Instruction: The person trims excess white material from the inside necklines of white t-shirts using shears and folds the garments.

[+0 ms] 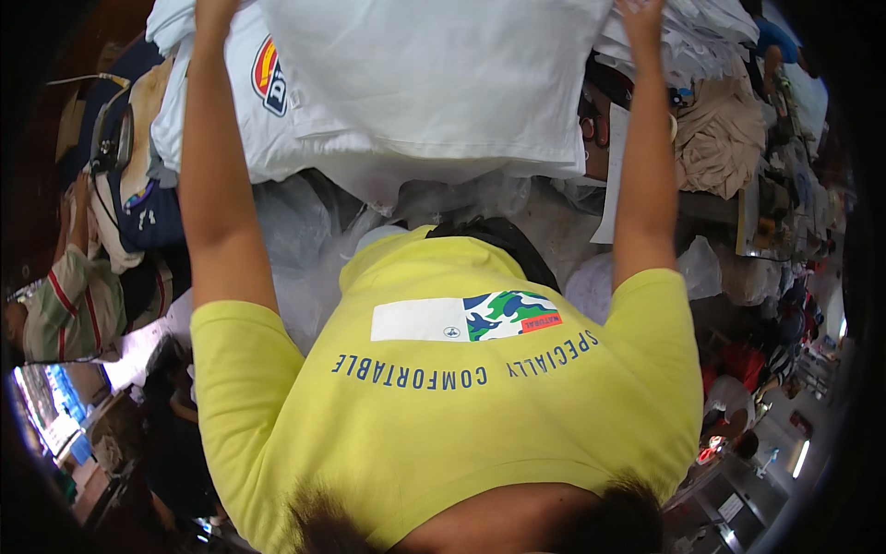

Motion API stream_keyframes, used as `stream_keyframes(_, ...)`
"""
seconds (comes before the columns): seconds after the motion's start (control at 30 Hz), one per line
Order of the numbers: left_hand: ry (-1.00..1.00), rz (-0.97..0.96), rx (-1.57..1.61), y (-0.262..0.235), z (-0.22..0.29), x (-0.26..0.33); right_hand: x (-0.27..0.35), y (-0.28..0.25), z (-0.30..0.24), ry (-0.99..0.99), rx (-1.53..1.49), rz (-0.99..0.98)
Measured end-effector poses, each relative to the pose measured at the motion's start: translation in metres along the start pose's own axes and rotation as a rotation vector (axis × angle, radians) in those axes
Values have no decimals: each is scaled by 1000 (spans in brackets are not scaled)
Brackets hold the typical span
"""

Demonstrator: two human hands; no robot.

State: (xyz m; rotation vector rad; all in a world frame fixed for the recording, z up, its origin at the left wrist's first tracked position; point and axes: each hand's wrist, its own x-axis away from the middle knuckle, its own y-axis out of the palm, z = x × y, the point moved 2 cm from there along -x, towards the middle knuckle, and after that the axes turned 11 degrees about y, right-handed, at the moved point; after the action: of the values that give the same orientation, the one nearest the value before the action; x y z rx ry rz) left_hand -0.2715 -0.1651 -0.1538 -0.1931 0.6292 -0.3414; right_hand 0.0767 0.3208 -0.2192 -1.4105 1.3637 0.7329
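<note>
Both my arms reach forward to the far edge of the view, over a pile of white garments. A smooth white garment (443,83) is spread on top, its near edge hanging over the pile's front. At its far right corner, my right hand (640,13) is closed on the fabric, partly cut off by the frame. My left hand (216,7) is at the far left and almost wholly cut off, so its fingers are hidden. Beneath the top piece lies a white garment with a red, yellow and blue printed badge (269,78).
Clear plastic bags (295,226) lie below the pile, in front of me. To the right sits a heap of beige cloth (720,134); more white garments (692,28) are behind it. At the left, another person in a striped garment (74,309) is near a dark machine (118,138).
</note>
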Motion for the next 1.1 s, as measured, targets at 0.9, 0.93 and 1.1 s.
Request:
stream_keyframes(0.9, -763, -51, 184, -69, -80, 260, 228, -153, -128, 655, 236, -767)
stream_keyframes(0.93, -775, -21, 185, -70, -74, 263, 226, -151, -128, 625, 217, -796)
stream_keyframes(1.1, -778, 21, 162, -76, -75, 267, 223, -154, -117, 613, 143, -880)
